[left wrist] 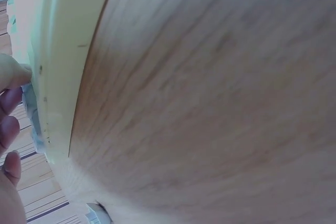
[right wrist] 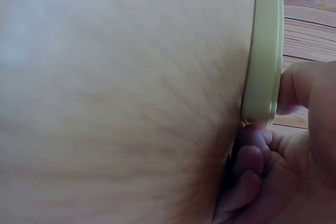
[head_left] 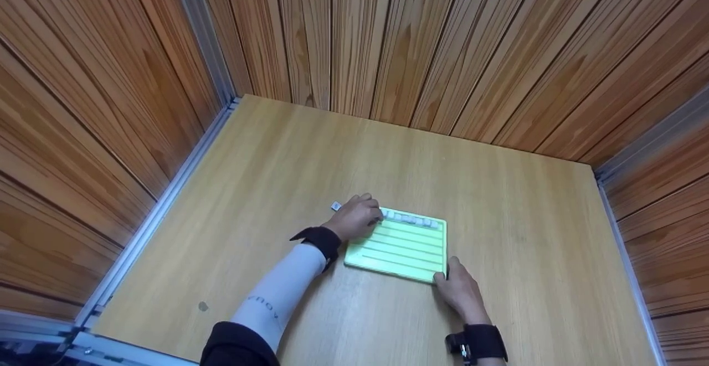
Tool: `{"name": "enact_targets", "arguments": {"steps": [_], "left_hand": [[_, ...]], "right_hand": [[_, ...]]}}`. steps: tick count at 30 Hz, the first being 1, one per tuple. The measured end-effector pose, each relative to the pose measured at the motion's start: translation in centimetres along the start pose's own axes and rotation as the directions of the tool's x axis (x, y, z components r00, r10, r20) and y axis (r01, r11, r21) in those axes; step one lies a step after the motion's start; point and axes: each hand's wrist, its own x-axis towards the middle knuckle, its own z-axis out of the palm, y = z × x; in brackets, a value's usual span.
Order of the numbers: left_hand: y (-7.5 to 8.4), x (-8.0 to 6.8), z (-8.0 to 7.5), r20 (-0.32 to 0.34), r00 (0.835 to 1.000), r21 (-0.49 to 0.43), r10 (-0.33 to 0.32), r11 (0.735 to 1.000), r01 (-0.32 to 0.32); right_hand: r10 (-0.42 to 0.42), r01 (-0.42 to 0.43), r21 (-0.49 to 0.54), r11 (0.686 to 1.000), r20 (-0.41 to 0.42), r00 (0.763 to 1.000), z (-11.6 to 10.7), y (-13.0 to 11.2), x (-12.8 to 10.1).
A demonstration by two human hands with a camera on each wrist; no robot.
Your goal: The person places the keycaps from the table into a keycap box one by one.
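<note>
The left hand (head_left: 359,217) rests on the far left corner of a green board (head_left: 400,247). Its fingers (left wrist: 11,100) curl onto the row of little white tiles (head_left: 412,220) along the top groove and seem to pinch one. The right hand (head_left: 460,291) holds the near right corner, thumb on one side and fingers (right wrist: 251,167) tucked by the edge.

The board lies flat in the middle of the wooden table (head_left: 277,155). It looks thin, stiff and light, and probably a bit slippery. The corners and edges look like good places to hold it.

One more small tile (head_left: 335,206) sits on the table just beside the left hand.
</note>
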Motion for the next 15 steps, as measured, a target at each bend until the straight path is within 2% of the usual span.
{"name": "enact_targets", "arguments": {"steps": [9,15], "left_hand": [[0.0,-0.4,-0.5,-0.046,0.999,-0.060,0.021,0.998,-0.024],[-0.9,-0.7,-1.1,-0.067,0.998,-0.116,-0.008,0.993,0.000]], "right_hand": [[-0.004,0.004,0.008,1.000,-0.001,1.000,0.1,-0.1,-0.1],[-0.026,0.026,0.006,1.000,-0.011,1.000,-0.1,0.0,-0.1]]}}
